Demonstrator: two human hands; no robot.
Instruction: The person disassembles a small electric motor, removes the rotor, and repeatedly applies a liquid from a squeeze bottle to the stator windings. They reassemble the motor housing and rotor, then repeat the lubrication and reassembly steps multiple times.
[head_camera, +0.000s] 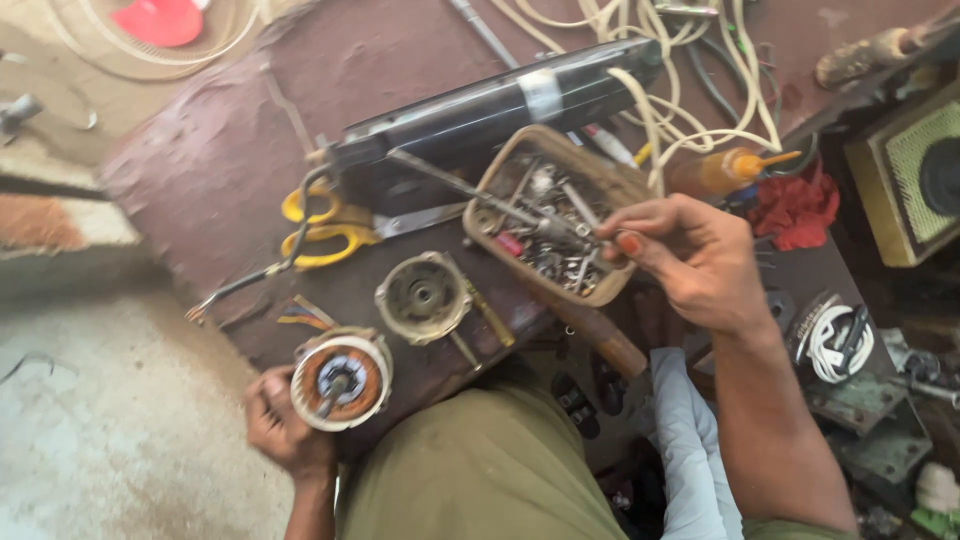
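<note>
The motor stator (341, 378), copper windings ringed in white, sat at the near edge of the dark red workbench (200, 170), gripped from below by the left hand (278, 430), fingers curled shut around it. Just beyond the stator lay a round metal end cover (421, 296). Farther right of the stator, the right hand (690, 255) pinched something small over a tray of screws and bolts (553, 214); blur hid what. Judging by this, hardware was being picked for the motor, calling next for a careful fingertip grip. Yellow-handled scissors (318, 228) lay beyond the stator.
</note>
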